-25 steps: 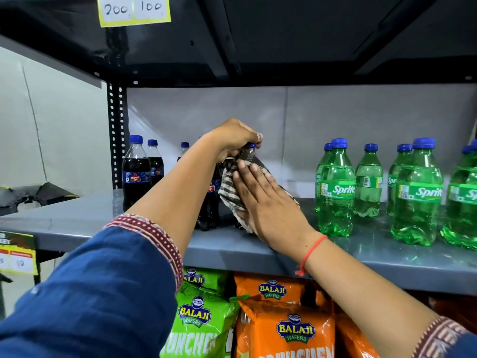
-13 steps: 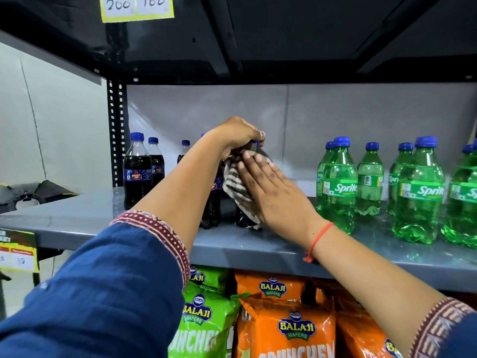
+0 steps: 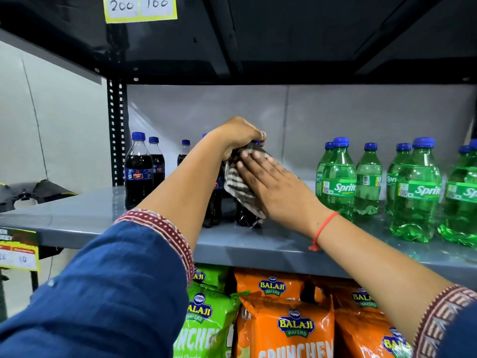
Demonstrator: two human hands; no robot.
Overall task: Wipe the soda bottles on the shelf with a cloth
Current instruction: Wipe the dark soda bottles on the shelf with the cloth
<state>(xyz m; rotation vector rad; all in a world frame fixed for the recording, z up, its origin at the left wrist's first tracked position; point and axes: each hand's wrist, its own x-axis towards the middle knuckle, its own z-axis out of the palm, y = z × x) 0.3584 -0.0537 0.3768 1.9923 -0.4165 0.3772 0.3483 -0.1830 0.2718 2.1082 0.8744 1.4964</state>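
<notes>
A dark cola bottle [image 3: 245,215] stands upright near the middle of the grey shelf [image 3: 258,244]. My left hand [image 3: 238,136] grips its neck and blue cap from above. My right hand [image 3: 273,188] presses a striped black-and-white cloth [image 3: 236,182] flat against the bottle's side, fingers spread. The cloth and my hands hide most of that bottle. Other cola bottles [image 3: 138,171] stand to the left. Several green Sprite bottles [image 3: 338,184] stand to the right.
A dark upper shelf [image 3: 284,47] hangs low overhead, with a yellow price tag [image 3: 140,7] on its edge. A perforated black post [image 3: 116,135] stands at the left. Snack bags [image 3: 286,324] fill the shelf below. Bare shelf shows between colas and Sprites.
My right hand has slid the cloth upward along the cola bottle, towards its shoulder. My left hand has kept its grip on the bottle's top.
</notes>
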